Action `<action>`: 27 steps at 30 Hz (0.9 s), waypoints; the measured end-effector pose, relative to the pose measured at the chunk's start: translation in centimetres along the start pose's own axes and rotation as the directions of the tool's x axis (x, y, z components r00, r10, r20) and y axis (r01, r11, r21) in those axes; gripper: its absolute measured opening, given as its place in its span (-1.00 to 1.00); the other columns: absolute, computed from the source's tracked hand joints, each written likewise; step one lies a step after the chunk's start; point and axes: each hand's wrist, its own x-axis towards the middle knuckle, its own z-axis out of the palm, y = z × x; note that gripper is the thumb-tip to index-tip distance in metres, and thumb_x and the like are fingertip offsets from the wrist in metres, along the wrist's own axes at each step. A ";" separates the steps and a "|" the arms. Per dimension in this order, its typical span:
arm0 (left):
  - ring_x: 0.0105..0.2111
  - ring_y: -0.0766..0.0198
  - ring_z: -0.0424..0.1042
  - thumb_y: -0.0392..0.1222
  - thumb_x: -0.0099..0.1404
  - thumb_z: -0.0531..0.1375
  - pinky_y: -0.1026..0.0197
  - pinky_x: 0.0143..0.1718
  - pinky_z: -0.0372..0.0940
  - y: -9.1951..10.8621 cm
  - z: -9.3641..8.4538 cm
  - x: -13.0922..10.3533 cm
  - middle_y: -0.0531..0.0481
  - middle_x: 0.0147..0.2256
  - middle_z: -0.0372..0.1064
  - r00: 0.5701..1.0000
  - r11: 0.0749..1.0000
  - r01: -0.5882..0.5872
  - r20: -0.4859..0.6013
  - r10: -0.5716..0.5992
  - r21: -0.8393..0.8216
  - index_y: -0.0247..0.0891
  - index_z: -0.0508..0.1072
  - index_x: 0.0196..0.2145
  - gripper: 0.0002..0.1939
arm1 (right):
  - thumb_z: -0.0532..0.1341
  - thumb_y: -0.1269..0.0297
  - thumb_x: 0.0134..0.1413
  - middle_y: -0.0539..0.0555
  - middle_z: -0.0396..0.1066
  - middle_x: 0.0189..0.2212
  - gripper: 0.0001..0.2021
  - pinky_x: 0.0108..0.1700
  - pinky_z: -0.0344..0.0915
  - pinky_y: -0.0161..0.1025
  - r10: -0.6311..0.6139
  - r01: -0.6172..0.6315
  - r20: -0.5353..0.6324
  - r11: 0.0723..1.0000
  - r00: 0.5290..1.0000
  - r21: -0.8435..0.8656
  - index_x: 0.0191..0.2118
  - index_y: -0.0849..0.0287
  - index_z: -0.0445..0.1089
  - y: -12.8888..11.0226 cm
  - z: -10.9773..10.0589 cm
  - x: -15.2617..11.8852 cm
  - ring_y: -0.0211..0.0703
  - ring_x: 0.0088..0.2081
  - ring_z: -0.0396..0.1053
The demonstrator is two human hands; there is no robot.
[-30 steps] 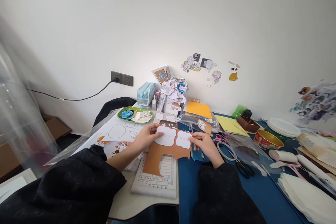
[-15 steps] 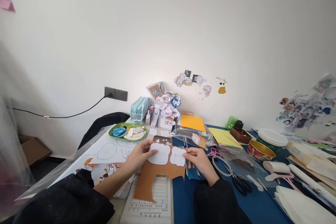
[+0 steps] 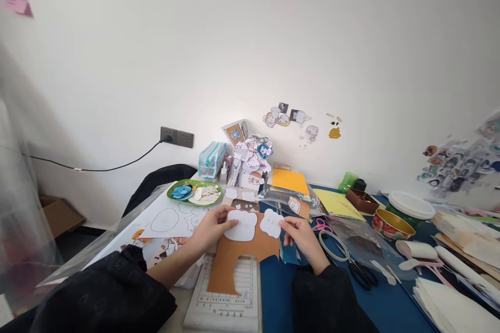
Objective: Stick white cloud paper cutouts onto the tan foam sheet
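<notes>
My left hand pinches the upper left of an orange-brown paper sheet together with a white cloud-shaped paper cutout lying on it. Between the thumb and fingers of my right hand is a smaller white paper cutout, partly over the brown sheet's upper right corner. Faint marks show on both cutouts. The brown sheet has a curved piece cut away along its lower side. Beneath it lies a pad of printed forms.
On the left stands a green tray of blue and white paper pieces. Black-handled scissors, a tape ring and a red-gold bowl are on the right. Stickers and a pencil case stand at the back.
The smaller white cutout has moved up and right across the brown sheet with my right hand, widening the space between both cutouts. The whole view has shifted slightly.
</notes>
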 end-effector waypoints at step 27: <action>-0.11 0.06 0.38 -0.08 0.14 0.15 0.11 -0.23 0.27 -1.2 0.3 0.3 -0.13 -0.10 0.38 0.988 0.973 -0.139 -0.047 0.150 0.186 -0.21 0.26 -0.18 -0.70 | 0.37 -0.05 -0.30 0.00 0.34 -0.70 -0.61 -0.67 0.06 -0.35 0.060 -0.055 -0.112 0.998 0.992 0.043 -0.55 0.19 0.32 -0.5 0.1 -0.3 -0.35 -0.72 0.12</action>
